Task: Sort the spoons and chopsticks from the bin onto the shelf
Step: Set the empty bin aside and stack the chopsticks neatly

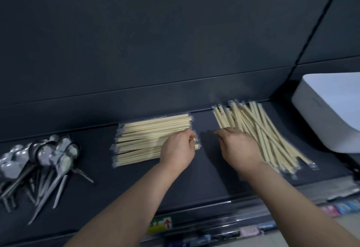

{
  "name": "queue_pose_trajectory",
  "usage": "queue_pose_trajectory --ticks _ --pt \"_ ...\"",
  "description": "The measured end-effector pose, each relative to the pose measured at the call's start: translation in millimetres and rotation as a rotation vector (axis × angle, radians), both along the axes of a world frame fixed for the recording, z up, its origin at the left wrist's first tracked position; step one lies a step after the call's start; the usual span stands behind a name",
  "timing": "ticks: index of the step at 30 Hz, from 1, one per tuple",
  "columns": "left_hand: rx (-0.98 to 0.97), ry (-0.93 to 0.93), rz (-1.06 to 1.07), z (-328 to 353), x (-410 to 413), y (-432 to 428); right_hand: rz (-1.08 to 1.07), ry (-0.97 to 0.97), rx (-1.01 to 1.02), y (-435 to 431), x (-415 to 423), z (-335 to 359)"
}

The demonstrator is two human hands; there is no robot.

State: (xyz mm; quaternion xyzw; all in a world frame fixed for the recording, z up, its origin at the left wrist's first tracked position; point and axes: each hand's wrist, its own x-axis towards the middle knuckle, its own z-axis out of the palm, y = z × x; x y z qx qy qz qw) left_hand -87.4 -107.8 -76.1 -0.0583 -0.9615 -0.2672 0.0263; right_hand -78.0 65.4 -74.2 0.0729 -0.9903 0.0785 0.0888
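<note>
spoons [44, 157] lie heaped at the left of the shelf [210, 178], with a bin [327, 114] at the right. a neat stack [148, 135] of chopsticks sits mid-shelf and a loose pile [263, 130] lies beside the bin. the left hand [178, 149] curls on the stack's right end, seemingly pinching it. the right hand [239, 147] lies on the pile, fingers relaxed.

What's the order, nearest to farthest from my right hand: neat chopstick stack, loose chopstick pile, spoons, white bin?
1. loose chopstick pile, partly covered by the right hand.
2. neat chopstick stack, just left.
3. white bin, far right.
4. spoons, far left.
</note>
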Motion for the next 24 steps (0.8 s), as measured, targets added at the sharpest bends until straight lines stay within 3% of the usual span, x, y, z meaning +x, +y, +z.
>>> queue_pose_trajectory --ticks 9,14,19,24 --pt "0.023 -0.123 -0.059 4.0 -24.7 97.5 -0.301 -0.049 -0.020 100.6 -2.7 5.8" --pt "-0.008 -0.167 0.035 4.8 -34.7 137.3 -0.301 -0.163 -0.137 126.3 -12.4 2.5" --pt "-0.158 -0.265 0.129 11.6 -44.0 164.9 -0.325 -0.234 -0.249 139.8 -24.7 2.2" --pt "0.029 -0.327 0.193 8.0 -57.2 168.9 -0.327 -0.240 -0.338 152.2 -31.5 2.1"
